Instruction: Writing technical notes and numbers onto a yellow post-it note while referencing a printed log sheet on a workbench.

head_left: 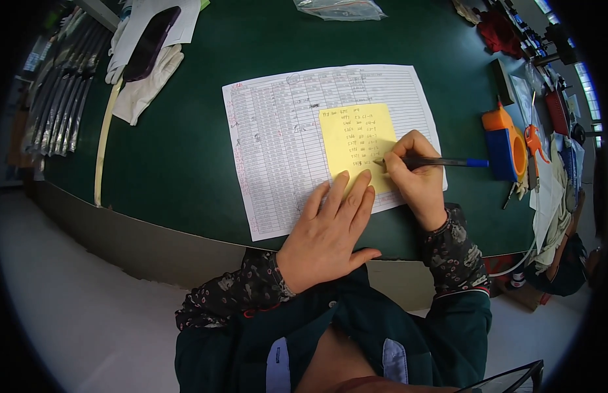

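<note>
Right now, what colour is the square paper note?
The square paper note is yellow, shown best in the head view.

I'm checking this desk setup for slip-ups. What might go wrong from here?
The yellow note lies on top of the printed sheet, so it may hide entries there. The left hand rests on the note's lower part; if it lifts, the note might shift under the pen in the right hand. The sheet's near-left corner lies close to the edge of the green table, so a patterned sleeve could catch it.
</note>
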`<act>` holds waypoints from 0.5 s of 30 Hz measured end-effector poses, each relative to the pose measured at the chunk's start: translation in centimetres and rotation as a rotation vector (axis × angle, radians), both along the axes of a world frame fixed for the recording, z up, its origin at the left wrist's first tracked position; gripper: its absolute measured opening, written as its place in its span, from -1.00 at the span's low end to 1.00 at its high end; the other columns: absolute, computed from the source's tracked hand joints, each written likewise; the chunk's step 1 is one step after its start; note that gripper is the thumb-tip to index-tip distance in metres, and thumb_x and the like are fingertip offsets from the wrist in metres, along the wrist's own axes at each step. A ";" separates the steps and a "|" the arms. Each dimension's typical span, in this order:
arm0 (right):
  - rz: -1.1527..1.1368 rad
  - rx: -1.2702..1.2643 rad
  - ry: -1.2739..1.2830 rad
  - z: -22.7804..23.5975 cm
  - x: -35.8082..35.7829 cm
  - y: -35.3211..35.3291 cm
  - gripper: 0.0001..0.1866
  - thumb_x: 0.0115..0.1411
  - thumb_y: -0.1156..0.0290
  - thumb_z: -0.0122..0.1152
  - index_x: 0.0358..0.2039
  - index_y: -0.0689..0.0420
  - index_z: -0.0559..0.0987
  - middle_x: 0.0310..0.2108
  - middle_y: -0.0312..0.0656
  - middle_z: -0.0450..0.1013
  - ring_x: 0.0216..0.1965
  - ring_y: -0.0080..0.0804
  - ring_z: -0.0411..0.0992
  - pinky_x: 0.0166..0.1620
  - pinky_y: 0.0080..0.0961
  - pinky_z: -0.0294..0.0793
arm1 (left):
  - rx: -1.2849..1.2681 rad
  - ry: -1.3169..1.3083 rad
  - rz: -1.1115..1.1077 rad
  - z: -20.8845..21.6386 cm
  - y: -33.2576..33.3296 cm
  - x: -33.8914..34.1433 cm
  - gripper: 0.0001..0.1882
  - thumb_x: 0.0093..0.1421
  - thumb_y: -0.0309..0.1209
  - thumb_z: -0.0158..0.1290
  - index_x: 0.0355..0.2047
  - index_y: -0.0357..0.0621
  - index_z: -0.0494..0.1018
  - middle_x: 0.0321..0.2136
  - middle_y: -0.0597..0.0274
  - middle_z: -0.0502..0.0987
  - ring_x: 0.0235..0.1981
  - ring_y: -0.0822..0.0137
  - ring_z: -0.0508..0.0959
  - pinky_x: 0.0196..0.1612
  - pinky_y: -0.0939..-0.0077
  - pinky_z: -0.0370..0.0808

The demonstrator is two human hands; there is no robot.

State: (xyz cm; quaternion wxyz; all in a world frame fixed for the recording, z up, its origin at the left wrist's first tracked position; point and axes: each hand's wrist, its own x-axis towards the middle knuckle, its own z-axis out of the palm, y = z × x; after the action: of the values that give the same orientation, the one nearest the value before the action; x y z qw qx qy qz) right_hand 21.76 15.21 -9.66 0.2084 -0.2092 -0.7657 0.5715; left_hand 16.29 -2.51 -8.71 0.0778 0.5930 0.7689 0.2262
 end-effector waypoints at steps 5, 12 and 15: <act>-0.001 -0.008 0.015 0.7 0.1 0.0 -0.85 0.01 0.60 0.09 -0.60 0.19 0.31 -0.63 -0.42 0.23 -0.57 -0.77 0.13 -0.51 -0.76 0.13 | -0.018 0.027 0.026 -0.3 -0.2 0.1 -0.19 -0.04 0.09 0.05 0.06 -0.29 0.23 0.15 0.05 0.16 0.15 0.07 0.12 0.17 0.21 0.05; -0.009 -0.059 -0.005 0.6 0.3 0.1 -0.87 0.02 0.61 0.06 -0.58 0.19 0.31 -0.60 -0.41 0.24 -0.55 -0.76 0.16 -0.47 -0.77 0.18 | 0.023 0.040 -0.002 -0.5 0.0 0.2 -0.16 -0.05 0.14 0.02 0.06 -0.31 0.22 0.16 0.03 0.15 0.14 0.06 0.15 0.15 0.22 0.08; -0.003 -0.048 -0.006 0.6 0.1 0.1 -0.87 0.02 0.61 0.05 -0.58 0.19 0.30 -0.60 -0.41 0.24 -0.55 -0.76 0.16 -0.47 -0.77 0.18 | 0.021 0.035 -0.007 -0.4 0.0 0.2 -0.15 -0.05 0.14 0.02 0.06 -0.31 0.22 0.16 0.02 0.15 0.13 0.05 0.15 0.14 0.22 0.08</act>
State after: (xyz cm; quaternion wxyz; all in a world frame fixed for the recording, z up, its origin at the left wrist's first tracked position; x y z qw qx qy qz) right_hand 21.88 15.30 -9.03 0.2020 -0.2171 -0.7521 0.5886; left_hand 16.47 -2.47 -9.15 0.0589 0.6003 0.7655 0.2239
